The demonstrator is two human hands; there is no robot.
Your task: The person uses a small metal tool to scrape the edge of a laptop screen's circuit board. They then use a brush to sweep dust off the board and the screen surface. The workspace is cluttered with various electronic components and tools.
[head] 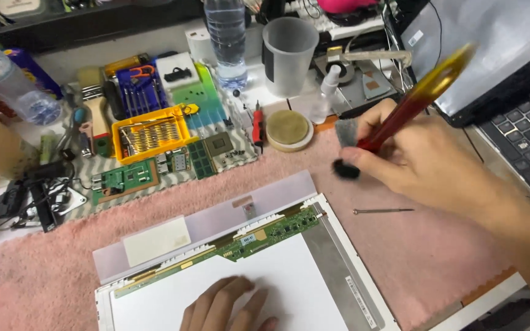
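down on a bench covered by a pink towel (412, 257), a screen panel (277, 276) lies face down, white back up, with a narrow green circuit strip (259, 236) running along its upper edge. the left hand (231, 306) rests flat on the white back near the bottom of the view, fingers spread slightly and holding nothing. the right hand (424, 162) is raised above the towel, just right of the panel, fingers closed around a red and yellow screwdriver (415, 101); its handle points up and to the right and looks blurred, and its dark tip points down toward the towel. a small grey piece is pinched against the same fingers; what it is cannot be told. a thin metal bit (383, 211) lies loose on the towel, between the right hand and the panel. behind the panel sit a yellow bit tray (148, 132), a blue tool case (141, 89), small green boards (124, 179), and a round tin (288, 129). further back stand a clear cup (288, 52) and a water bottle (226, 40). an open laptop (510, 79) sits at the right edge, its keys partly visible.
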